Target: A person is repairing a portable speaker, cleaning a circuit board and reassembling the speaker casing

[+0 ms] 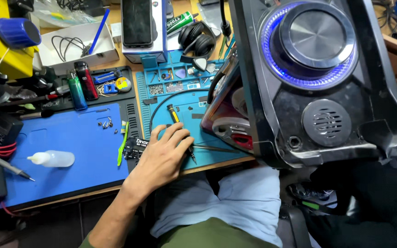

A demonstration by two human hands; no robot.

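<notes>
My left hand (164,156) lies flat on the teal work mat (184,98) at the table's front edge, fingers spread. Its fingertips rest over the shaft of a screwdriver (174,114) with a yellow and black handle, which points away from me. Nothing is gripped. A large black speaker (318,82) with a blue-lit ring around a metal dial stands tilted at the right, its lower edge over the mat and my lap. My right hand is out of sight.
Metal tweezers (214,148) lie right of my hand. A blue mat (70,147) on the left carries a white squeeze bottle (53,159), small screws (106,123) and a green tool (122,142). Black headphones (198,39) and a phone (138,20) sit at the back.
</notes>
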